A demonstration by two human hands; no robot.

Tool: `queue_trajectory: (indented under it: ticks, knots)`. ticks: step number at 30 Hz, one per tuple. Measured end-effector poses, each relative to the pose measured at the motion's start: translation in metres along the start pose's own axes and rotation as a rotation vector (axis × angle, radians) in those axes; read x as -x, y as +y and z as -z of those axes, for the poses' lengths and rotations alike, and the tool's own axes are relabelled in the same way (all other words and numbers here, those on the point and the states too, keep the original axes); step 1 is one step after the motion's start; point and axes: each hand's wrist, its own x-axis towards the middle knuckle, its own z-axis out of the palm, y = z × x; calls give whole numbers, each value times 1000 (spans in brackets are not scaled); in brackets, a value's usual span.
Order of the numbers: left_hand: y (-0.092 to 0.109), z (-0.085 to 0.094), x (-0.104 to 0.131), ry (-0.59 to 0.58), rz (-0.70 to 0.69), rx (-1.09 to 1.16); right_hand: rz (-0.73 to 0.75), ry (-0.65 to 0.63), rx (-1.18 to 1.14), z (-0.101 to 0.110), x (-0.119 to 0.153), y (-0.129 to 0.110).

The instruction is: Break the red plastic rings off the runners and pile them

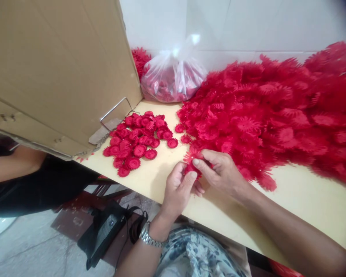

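Observation:
Both hands meet over the table's front part, holding red flower-like pieces with fringed edges. My left hand (178, 186), with a metal watch at the wrist, grips a red flower piece (193, 169) from the left, thumb on it. From the right, my right hand (216, 167) pinches the same red material at its upper part. Whether it is one piece or a few stacked cannot be told. To the left lies a small pile of compact red rosettes (140, 150). A large heap of looser red flower pieces (248, 119) spreads behind and to the right.
A tied clear plastic bag (173, 82) with red pieces stands by the wall. A tall cardboard sheet (60, 69) borders the table (305, 204) at left, with a metal wire handle (115, 109). Another person's arm (17, 163) shows beyond it. A black bag (103, 231) is below.

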Motion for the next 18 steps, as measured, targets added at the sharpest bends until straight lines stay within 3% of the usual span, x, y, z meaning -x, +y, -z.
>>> queue_trajectory:
  ticks: [8, 11, 16, 18]
  knots:
    - [6, -2, 1, 83, 94, 95, 65, 163, 241, -2, -2, -1]
    - [7, -2, 6, 55, 111, 90, 55, 296, 340, 6, -4, 2]
    - [12, 2, 5, 89, 105, 72, 156, 280, 667, 23, -9, 9]
    - [13, 4, 2, 111, 98, 68, 165, 346, 733, 32, -10, 11]
